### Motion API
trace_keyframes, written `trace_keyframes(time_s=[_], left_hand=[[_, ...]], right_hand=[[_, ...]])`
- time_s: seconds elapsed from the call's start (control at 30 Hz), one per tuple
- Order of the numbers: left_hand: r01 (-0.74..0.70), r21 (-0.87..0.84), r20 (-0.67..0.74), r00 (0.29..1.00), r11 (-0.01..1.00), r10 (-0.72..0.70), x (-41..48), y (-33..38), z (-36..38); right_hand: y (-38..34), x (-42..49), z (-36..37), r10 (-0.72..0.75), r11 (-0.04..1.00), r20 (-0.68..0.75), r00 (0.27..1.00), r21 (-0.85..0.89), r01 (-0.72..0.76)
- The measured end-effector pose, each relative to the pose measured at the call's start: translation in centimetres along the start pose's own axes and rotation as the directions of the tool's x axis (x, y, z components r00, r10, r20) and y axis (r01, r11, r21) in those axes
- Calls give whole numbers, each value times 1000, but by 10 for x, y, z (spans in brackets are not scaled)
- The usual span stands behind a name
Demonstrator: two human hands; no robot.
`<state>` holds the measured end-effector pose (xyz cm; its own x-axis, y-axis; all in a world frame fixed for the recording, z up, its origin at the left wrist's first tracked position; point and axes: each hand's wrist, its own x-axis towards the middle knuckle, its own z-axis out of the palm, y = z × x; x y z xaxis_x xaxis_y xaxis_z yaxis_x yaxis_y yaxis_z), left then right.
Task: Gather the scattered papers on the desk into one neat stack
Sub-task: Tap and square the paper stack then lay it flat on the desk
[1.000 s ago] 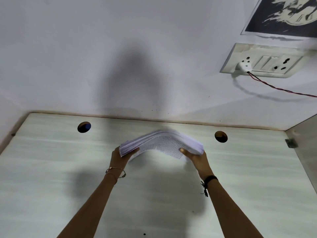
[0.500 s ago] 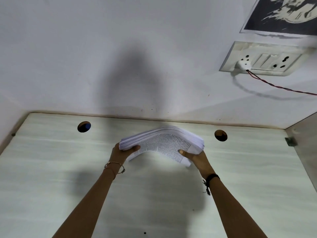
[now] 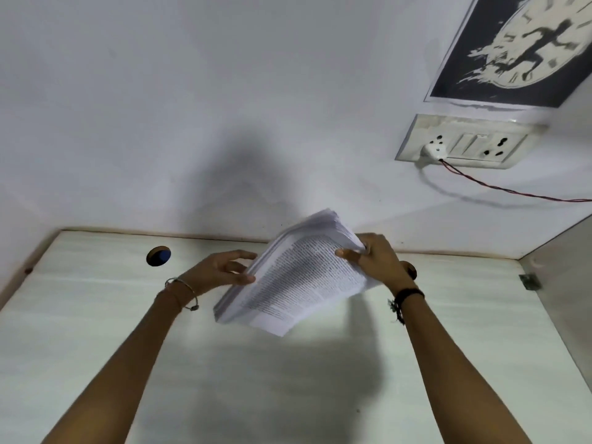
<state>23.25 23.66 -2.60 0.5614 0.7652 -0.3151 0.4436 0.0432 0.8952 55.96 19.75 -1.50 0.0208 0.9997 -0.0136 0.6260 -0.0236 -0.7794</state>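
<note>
A pale, wood-grained desk (image 3: 96, 347) runs back to a white wall, with a dark shadow pooled at its middle; above that shadow the stack of papers (image 3: 301, 277) hangs tilted, clear of the surface, printed text on its top sheet, edges fairly even though blurred; the right hand (image 3: 378, 261) clamps its far upper corner, thumb on top; the left hand (image 3: 217, 272) is loosely spread, thumb tip at the stack's left edge, not wrapped round it; a round cable hole (image 3: 158, 256) lies further back on the left; on the wall sit a switchboard (image 3: 464, 142) with a white plug (image 3: 432, 150) and red wire (image 3: 512, 191); a clock poster (image 3: 519, 49) above.
</note>
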Motion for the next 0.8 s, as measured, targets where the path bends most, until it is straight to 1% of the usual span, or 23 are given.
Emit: trace_keyframes(time_s=[0.03,0.07,0.1,0.17,0.23,0.3,0.33,0.37,0.4,0.43,0.47,0.5,0.53,0.57,0.6,0.63,0.67,0.8], left_hand=[[13,83,14,1000,996,-14,4,4,5],[26,144,-9,1000,989,-25,6,8,10],[45,162,-51,998,986,-37,9,12,17],[63,75,-166,985,995,-50,11,18,29],[3,-93,-248,968,996,-26,10,21,35],[-79,-203,-268,963,976,22,7,24,38],[-105,-240,-262,964,965,39,6,25,39],[-122,-272,-259,965,955,50,4,24,40],[-137,-305,-263,963,942,56,1,23,41],[-150,-344,-264,963,927,58,-1,21,42],[-161,-383,-270,961,910,56,-3,17,43],[-172,-423,-287,957,889,49,-6,14,45],[-180,-461,-300,953,869,39,-9,10,47],[-189,-493,-310,950,849,31,-11,8,50],[-195,-513,-322,946,836,23,-12,5,53],[-195,-517,-332,943,834,15,-12,4,56],[-189,-503,-344,939,843,6,-11,2,59],[-162,-392,-430,903,906,-25,-7,-1,66]], right_hand=[[-17,7,-9,-62,995,46,997,-81,66],[-36,14,-16,-131,978,94,987,-148,144],[-52,19,-22,-192,957,139,971,-194,217],[-77,26,-31,-262,925,194,945,-228,303],[-92,28,-38,-264,926,151,953,-236,294],[-97,28,-45,-251,940,31,968,-232,251],[-94,26,-49,-229,953,-59,972,-218,212],[-86,24,-50,-181,975,-163,970,-162,154],[-77,21,-50,-118,993,-258,959,-53,108],[-65,14,-48,-40,991,-314,948,110,78],[-52,7,-45,35,945,-308,951,320,69],[-42,-2,-38,85,846,-234,968,530,54],[-31,-10,-28,100,735,-106,989,678,-2],[-25,-21,-16,84,665,35,996,742,-82],[-22,-29,-3,61,653,143,988,743,-148],[-22,-36,9,58,670,193,979,720,-181],[-22,-41,21,67,697,186,980,695,-179],[-26,-48,47,166,745,-16,986,657,-115]])
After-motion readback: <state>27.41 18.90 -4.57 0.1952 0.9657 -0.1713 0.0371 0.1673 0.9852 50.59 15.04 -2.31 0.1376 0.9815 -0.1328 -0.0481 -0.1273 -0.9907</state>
